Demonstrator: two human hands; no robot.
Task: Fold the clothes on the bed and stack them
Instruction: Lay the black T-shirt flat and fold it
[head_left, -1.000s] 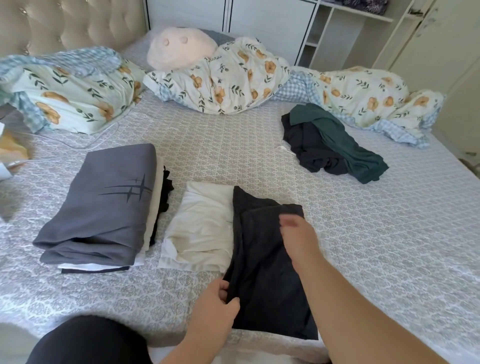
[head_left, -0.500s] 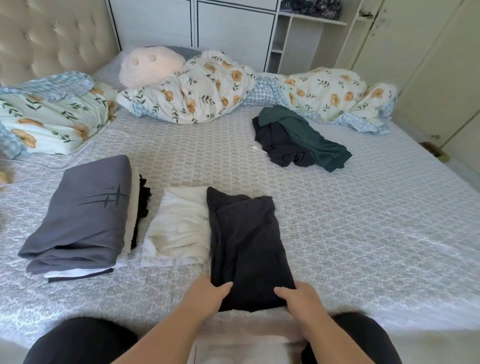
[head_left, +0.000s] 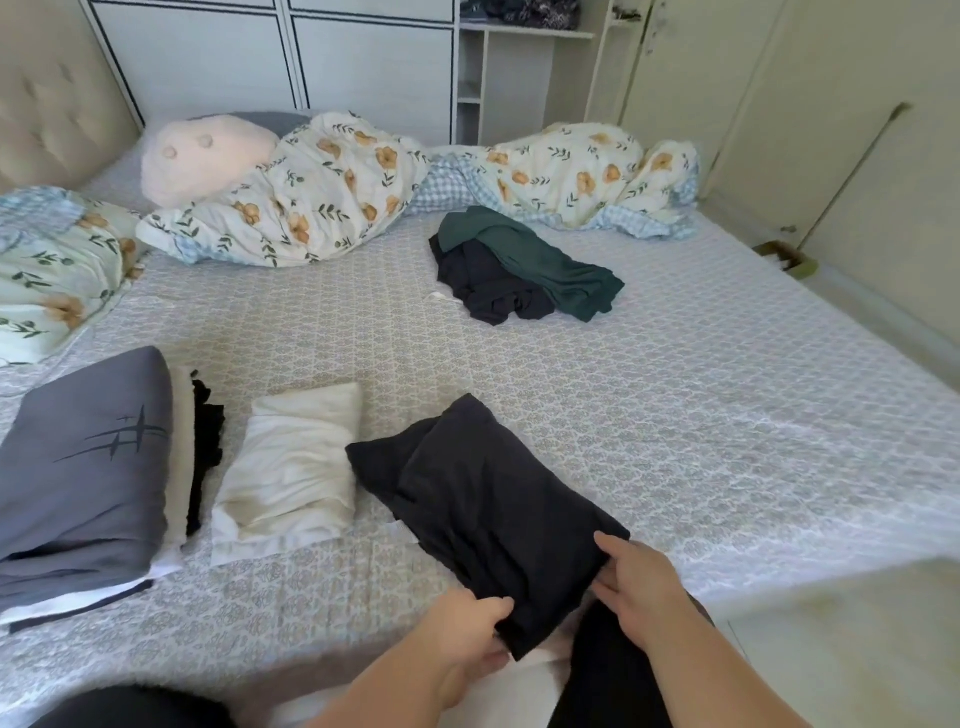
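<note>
A: Starting at the left, what lies on the bed?

B: A stack of folded clothes, topped by a smooth grey garment with a dark slash motif; cream and black layers show at its right edge. Just beside it lies a folded white piece, soft and a little creased, apart from the stack.

A: And the piece being handled?

B: The dark folded garment, a matte charcoal knit shaped as a long rectangle. Its long axis runs diagonally, from the far corner near the white piece down toward the person at the bed's near edge. The left hand pinches the near left corner, thumb on top and fingers curled under. The right hand grips the near right corner, fingers bent round the cloth.

A: Which way does the next move go?

B: Likely leftward. Both folded piles lie to the left of the garment, so the left hand is nearer them, and the white piece is the closer landing spot.

A: Anything further right?

B: A loose heap, green cloth over black, unfolded, well apart toward the far side, before the floral quilt.
</note>
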